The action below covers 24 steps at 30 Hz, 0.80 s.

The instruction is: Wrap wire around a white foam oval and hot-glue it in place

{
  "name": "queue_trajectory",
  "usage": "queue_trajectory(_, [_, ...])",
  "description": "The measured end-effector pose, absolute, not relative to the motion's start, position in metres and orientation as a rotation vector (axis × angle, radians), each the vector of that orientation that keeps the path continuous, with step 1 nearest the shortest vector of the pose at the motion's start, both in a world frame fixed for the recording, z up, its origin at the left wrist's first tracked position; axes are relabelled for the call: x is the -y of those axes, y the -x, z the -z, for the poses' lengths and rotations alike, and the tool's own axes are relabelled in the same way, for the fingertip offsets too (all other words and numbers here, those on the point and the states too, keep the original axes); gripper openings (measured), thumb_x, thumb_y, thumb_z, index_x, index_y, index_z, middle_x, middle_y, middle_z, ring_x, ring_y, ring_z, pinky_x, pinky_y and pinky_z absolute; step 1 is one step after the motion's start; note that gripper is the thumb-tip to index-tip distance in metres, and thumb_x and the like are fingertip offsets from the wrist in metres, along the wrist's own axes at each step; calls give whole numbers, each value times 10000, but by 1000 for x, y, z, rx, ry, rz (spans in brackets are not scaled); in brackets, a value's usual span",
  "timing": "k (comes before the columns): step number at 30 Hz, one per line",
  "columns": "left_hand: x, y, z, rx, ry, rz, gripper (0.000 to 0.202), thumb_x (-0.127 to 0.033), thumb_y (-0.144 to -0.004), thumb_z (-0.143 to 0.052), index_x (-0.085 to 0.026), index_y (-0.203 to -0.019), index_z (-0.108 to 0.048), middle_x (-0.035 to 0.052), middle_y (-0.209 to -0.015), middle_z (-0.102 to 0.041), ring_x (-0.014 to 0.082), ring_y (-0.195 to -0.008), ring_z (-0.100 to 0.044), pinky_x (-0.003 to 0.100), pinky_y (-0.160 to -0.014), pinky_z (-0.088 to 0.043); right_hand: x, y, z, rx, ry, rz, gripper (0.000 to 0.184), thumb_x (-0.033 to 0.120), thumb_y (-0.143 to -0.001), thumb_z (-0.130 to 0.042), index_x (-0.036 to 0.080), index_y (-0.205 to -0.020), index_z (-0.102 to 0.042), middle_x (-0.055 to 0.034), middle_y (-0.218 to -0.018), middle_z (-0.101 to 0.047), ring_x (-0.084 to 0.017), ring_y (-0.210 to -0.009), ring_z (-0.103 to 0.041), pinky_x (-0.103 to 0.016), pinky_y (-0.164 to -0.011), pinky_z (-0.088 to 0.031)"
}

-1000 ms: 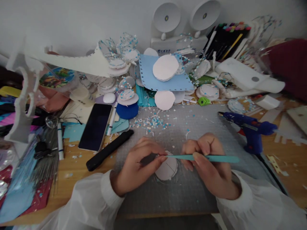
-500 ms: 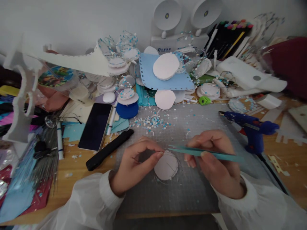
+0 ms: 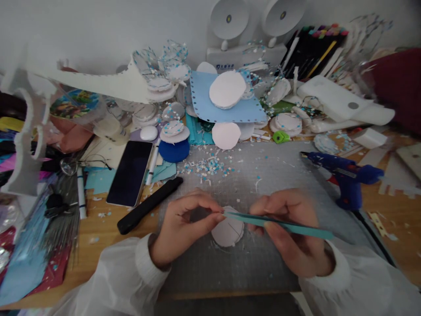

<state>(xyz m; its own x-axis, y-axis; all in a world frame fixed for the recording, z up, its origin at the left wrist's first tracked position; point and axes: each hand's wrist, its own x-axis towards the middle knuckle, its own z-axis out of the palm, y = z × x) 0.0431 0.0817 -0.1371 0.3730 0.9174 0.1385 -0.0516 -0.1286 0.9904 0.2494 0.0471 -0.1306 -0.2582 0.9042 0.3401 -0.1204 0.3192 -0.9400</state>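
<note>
Teal tweezers (image 3: 296, 228) are gripped in my right hand (image 3: 289, 228), thumb below and fingers above. Their tips reach left to the fingertips of my left hand (image 3: 189, 228). Thumb and forefinger of that hand are pinched together on what looks like a thin wire, mostly hidden at the tips. Just below the tweezers, a round white disc (image 3: 226, 232) lies on the grey cutting mat (image 3: 272, 272), with fine wire strands over and around it.
Tiny blue and white paper pieces (image 3: 208, 169) are scattered beyond my hands. A black bar-shaped tool (image 3: 149, 206) and a phone (image 3: 130, 173) lie to the left. To the right is a blue glue gun (image 3: 345, 171) with its cord. Decorated white discs (image 3: 174, 129) crowd the back.
My right hand has shifted slightly left and down, and the tweezers' tips now meet my left fingertips. My left hand stays nearly in place.
</note>
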Motion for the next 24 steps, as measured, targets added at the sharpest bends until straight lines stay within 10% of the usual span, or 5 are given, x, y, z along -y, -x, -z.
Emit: queue_trajectory(24, [-82, -43, 127, -816, -1393, -1006, 141, -211, -862, -612, -172, -806, -736, 57, -709, -686, 153, -677, -589, 283, -645, -467, -52, -245, 128, 1309, 874, -1084, 148, 176, -930, -480, 276, -1033, -445, 6, -754, -579, -137, -624, -553, -241, -474, -422])
